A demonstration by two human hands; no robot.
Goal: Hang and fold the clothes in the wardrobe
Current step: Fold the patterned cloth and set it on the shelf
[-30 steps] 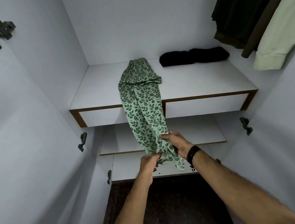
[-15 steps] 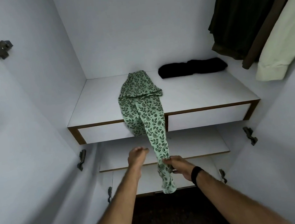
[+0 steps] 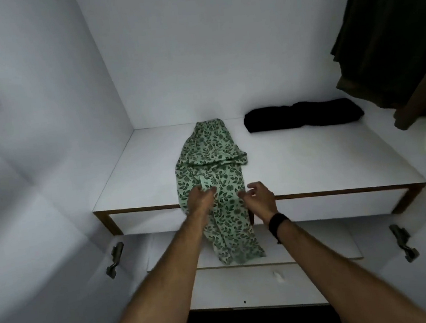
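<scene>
Both bare forearms reach forward, roughly parallel. Left hand [image 3: 200, 199] palm down, fingers loosely curled, pressed flat. Right hand [image 3: 259, 196] beside it, apart, fingers spread and bent, grasping nothing. Black band [image 3: 278, 222] on right wrist.

Both hands risen to shelf edge [image 3: 317, 193], right hand [image 3: 259, 196] released green floral garment [image 3: 212, 177]

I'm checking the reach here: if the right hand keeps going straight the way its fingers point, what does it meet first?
Probably the floral garment. The right hand is open at the shelf edge, fingers aimed left and slightly forward at the cloth, already about touching it; depth is unclear.
</scene>
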